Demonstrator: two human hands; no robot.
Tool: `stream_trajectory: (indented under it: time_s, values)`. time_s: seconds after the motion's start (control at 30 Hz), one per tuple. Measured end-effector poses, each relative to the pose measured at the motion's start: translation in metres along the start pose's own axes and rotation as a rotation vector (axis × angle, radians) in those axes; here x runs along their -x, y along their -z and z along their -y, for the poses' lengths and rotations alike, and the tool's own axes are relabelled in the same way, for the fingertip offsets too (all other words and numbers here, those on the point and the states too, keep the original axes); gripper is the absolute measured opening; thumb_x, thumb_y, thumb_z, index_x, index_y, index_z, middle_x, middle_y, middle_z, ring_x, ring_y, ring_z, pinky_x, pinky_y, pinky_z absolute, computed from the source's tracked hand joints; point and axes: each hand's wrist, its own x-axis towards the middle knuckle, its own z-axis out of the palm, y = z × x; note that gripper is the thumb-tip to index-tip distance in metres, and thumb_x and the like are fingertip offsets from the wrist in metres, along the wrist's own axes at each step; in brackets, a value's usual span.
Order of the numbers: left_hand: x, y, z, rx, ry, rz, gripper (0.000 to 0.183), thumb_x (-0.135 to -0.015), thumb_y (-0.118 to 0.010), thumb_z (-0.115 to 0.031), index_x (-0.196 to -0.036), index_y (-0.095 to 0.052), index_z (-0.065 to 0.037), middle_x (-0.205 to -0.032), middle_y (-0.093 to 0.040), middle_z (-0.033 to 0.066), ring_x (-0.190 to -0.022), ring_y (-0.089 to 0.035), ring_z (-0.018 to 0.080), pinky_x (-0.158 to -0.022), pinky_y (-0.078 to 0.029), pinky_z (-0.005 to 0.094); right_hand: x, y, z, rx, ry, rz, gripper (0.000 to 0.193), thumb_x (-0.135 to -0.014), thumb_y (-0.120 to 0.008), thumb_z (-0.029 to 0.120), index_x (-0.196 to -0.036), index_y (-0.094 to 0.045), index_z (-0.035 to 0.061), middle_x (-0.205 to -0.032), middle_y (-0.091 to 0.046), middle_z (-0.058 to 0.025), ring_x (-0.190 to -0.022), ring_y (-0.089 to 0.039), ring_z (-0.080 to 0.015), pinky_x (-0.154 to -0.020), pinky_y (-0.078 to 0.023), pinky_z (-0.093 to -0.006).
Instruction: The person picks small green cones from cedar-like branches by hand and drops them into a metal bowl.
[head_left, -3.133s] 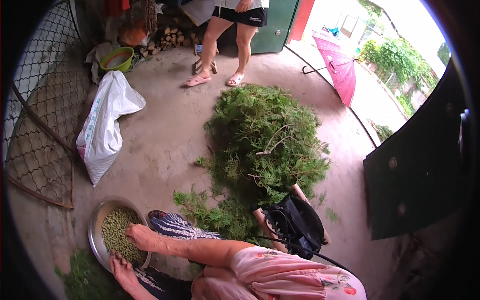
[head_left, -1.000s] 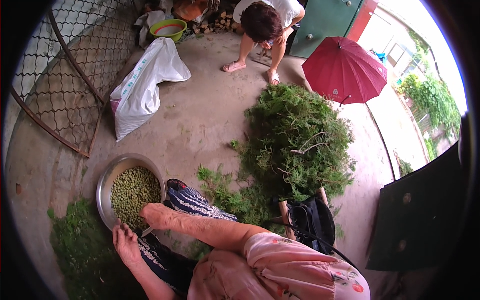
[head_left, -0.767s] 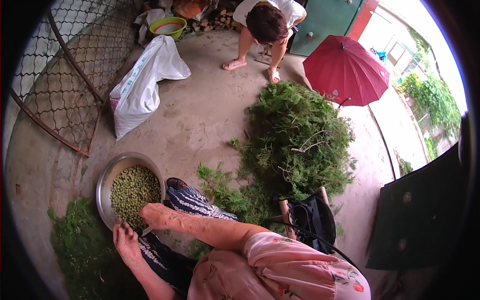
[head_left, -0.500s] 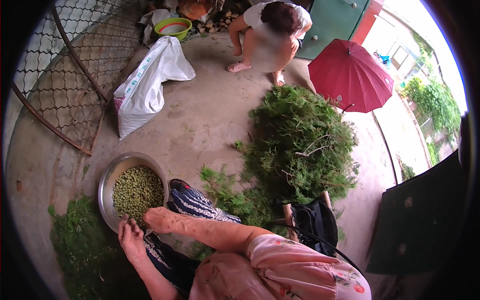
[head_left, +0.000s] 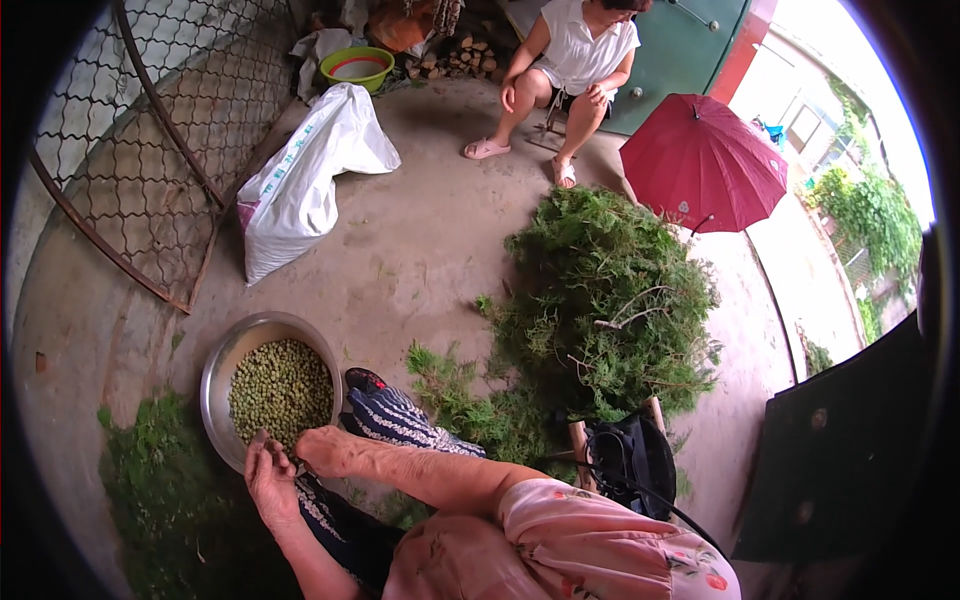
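A steel basin (head_left: 213, 392) on the ground holds many small round green cones (head_left: 283, 388). At its near rim, my left hand (head_left: 270, 482) is turned up with the fingers bent together; whatever they hold is too small to make out. Close beside it, my right hand (head_left: 328, 452) is closed with its back toward me, and its fingertips are hidden. The two hands almost meet over the basin's edge.
A big heap of leafy green branches (head_left: 610, 300) lies ahead to the right. Stripped greenery (head_left: 165, 490) covers the ground at left. Around stand a white sack (head_left: 310, 185), a wire-mesh gate (head_left: 165, 170), a red umbrella (head_left: 700, 165), a green tub (head_left: 358, 68) and a seated person (head_left: 585, 60).
The person across from me has straightened up from a bent-over posture. My whole view has shifted slightly; both my hands stay together at the basin's rim.
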Motion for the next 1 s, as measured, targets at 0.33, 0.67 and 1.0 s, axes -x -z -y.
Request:
stream_trajectory:
  time_s: [0.33, 0.67, 1.0]
  values:
    - [0.004, 0.001, -0.003, 0.015, -0.020, -0.003, 0.028, -0.087, -0.052, -0.014, -0.112, -0.053, -0.003, -0.086, -0.054, 0.0049, -0.063, -0.047, 0.0091, -0.050, -0.038, 0.0205, 0.000, -0.002, 0.002, 0.023, 0.000, 0.043, 0.016, -0.066, -0.059, 0.014, -0.072, -0.061, -0.0008, -0.077, -0.060, -0.0183, -0.077, -0.060, -0.0334, -0.066, -0.049, -0.0390]
    - [0.012, 0.014, -0.009, 0.039, -0.052, -0.013, 0.032, -0.085, -0.055, -0.016, -0.114, -0.051, -0.003, -0.085, -0.054, 0.0037, -0.063, -0.047, 0.0081, -0.051, -0.037, 0.0197, -0.004, -0.012, 0.002, 0.030, 0.007, 0.068, 0.015, -0.066, -0.059, 0.012, -0.072, -0.060, -0.0012, -0.078, -0.060, -0.0178, -0.079, -0.059, -0.0335, -0.066, -0.049, -0.0388]
    - [0.034, 0.032, -0.028, 0.064, -0.119, -0.055, 0.034, -0.088, -0.052, -0.018, -0.117, -0.047, -0.003, -0.088, -0.053, 0.0021, -0.064, -0.044, 0.0072, -0.050, -0.037, 0.0189, -0.009, -0.034, 0.004, 0.021, 0.030, 0.101, 0.012, -0.065, -0.061, 0.009, -0.072, -0.059, -0.0007, -0.080, -0.059, -0.0179, -0.083, -0.059, -0.0331, -0.069, -0.048, -0.0384]
